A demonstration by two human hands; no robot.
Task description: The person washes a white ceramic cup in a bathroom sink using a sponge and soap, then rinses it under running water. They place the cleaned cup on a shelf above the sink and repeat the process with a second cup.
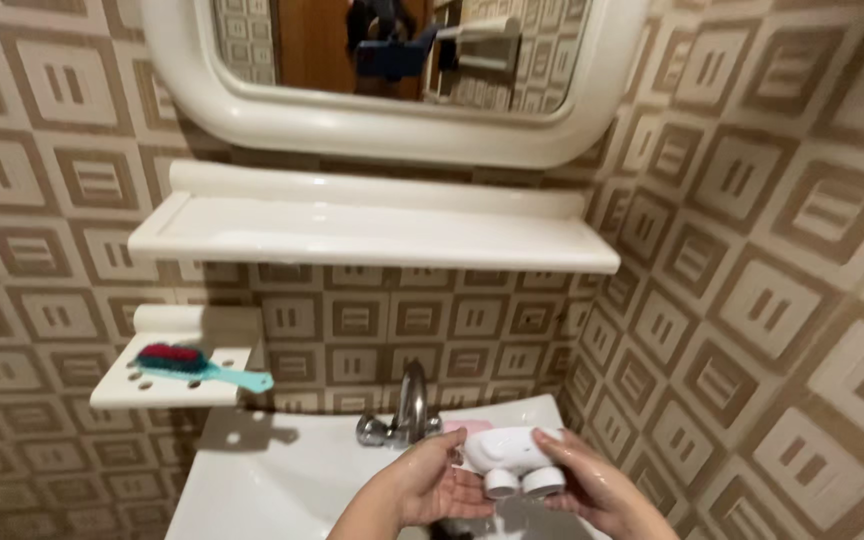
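Note:
Over the white sink [252,480], both hands hold a small white plastic device [512,458] with two round caps on its underside. My left hand [430,485] touches its left end with wet fingers. My right hand [592,480] cups its right end from behind. Water streams down below the device. The chrome tap [410,405] stands just behind and left of my hands. A pink soap [467,427] lies on the sink's rim behind the device.
A white wall shelf [372,230] hangs under a white-framed mirror [392,120]. A smaller white holder [167,385] at the left carries a teal brush with red bristles [197,367]. Patterned brown tiles cover both walls; the right wall is close.

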